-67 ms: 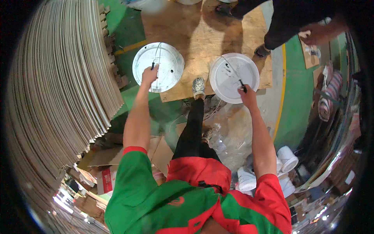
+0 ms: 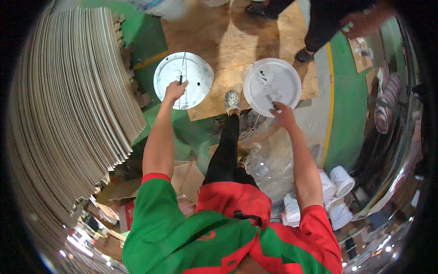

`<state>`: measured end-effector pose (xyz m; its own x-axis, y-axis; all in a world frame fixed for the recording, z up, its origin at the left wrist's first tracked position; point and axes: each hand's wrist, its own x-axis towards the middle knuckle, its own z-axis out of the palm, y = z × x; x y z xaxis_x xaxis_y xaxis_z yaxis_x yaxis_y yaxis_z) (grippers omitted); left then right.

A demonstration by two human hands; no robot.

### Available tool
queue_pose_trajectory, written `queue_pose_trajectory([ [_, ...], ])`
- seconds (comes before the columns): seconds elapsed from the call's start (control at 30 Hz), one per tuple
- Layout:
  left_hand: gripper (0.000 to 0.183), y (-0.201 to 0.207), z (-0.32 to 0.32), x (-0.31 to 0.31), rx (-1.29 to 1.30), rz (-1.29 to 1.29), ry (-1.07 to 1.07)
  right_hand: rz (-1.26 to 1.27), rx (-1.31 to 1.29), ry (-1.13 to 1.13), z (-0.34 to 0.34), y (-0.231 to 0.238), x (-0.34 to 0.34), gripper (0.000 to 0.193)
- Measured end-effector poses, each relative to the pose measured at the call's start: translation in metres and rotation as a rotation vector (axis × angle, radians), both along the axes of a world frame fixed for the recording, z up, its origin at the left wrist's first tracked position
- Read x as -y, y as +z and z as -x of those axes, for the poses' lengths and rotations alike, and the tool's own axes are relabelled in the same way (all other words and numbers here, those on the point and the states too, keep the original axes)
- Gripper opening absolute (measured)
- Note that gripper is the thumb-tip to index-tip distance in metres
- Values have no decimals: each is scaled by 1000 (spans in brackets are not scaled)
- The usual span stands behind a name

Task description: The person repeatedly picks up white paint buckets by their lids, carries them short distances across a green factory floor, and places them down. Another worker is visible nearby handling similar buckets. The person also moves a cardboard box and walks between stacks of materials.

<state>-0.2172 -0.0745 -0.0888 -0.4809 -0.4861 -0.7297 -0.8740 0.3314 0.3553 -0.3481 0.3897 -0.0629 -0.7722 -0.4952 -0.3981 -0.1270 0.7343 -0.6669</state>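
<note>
Two round white lidded buckets, seen from above, stand side by side ahead of me. My left hand (image 2: 176,91) is closed on the wire handle of the left bucket (image 2: 197,68), and the handle's black grip (image 2: 180,78) pokes out past the fingers. Dark smudges and a small dark spot mark that lid. At the near edge of the right bucket (image 2: 286,80), my right hand (image 2: 284,116) is curled round its handle; the wire is blurred there. Dark marks show on this lid too. Whether either bucket is off the surface I cannot tell.
A plywood board (image 2: 228,41) lies beneath and between the buckets, with my shoe (image 2: 232,100) on its near edge. Another person's leg (image 2: 315,29) and hand (image 2: 367,23) are at the upper right. Stacked flat sheets (image 2: 77,91) fill the left; several white tubs (image 2: 341,180) lie lower right.
My right hand has shifted slightly nearer and left with the handle, whose wire is now blurred. The other person's hand has moved up and left. My left hand keeps its hold.
</note>
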Motion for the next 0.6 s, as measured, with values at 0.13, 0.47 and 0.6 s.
queue_pose_trajectory([
  [0.13, 31, 16, -17, -79, -404, -265, -473, -159, 207, 278, -90, 26, -23, 28],
  [0.47, 33, 112, -178, -482, -322, -515, -597, 107, 245, -762, -465, 102, -260, 24],
  [0.6, 31, 157, -267, -626, -73, -870, -791, -179, 66, -1553, -729, 135, -390, 23],
])
